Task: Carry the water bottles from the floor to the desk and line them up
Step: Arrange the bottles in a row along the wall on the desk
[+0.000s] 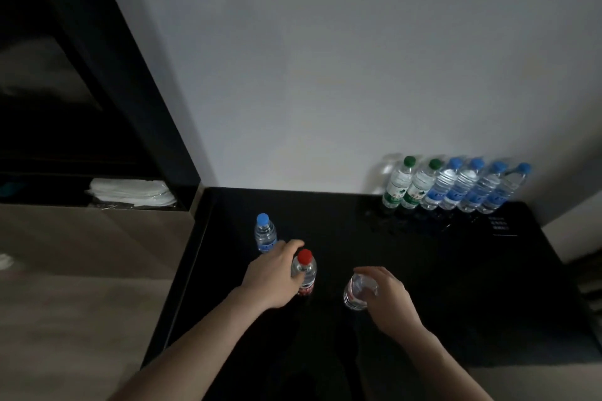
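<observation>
Black desk (423,286): row of bottles (456,187) far right against wall. Left hand (272,273) wrapped round upright red-capped bottle (304,272); right hand (387,298) gripping tilted bottle (356,293). Row up-right, nearer right hand. Blue-capped bottle (265,233) standing loose.

right hand (389,295) covers the cap of its bottle (356,295), so no idea what colour. white print (500,225) on the desk at 3 o'clock is way too tiny to read.
</observation>
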